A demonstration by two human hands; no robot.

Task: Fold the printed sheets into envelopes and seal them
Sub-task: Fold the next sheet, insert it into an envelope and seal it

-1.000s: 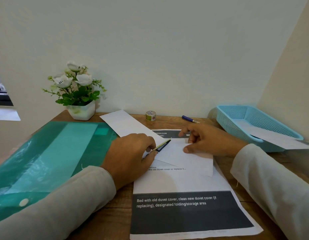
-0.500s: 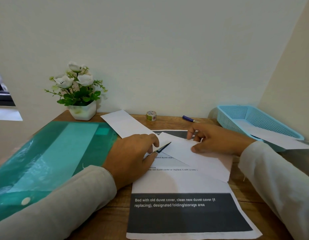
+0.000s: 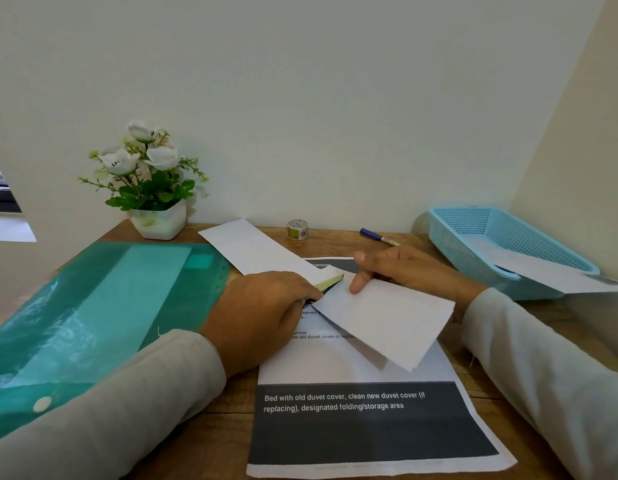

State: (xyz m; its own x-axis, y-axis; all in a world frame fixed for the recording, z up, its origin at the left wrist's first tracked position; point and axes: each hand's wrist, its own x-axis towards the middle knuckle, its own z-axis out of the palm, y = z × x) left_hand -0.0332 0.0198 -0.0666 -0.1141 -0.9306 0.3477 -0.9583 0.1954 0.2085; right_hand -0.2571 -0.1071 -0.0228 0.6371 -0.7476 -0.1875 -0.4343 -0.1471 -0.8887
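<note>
A printed sheet [image 3: 352, 410] with dark bands lies flat on the desk in front of me. Above its upper half my right hand [image 3: 411, 271] pinches a folded white paper [image 3: 387, 320], thumb on top near its far left corner, and holds it tilted with its right end toward me. My left hand [image 3: 262, 317] rests on the sheet's left edge and grips a small yellow-green and black stick [image 3: 330, 282]. The stick's tip points at the corner of the folded paper. I cannot tell what kind of tool it is.
Another long white folded paper [image 3: 255, 251] lies behind my left hand. A tape roll [image 3: 297, 229] and a blue pen [image 3: 378, 236] sit by the wall. A blue basket [image 3: 491, 237] holding a sheet stands right; a green folder [image 3: 93, 313] and a flower pot [image 3: 151, 188] lie left.
My right hand has lifted the folded paper off the printed sheet and swung it, so its right end now points toward me. My left hand has stayed put with the stick.
</note>
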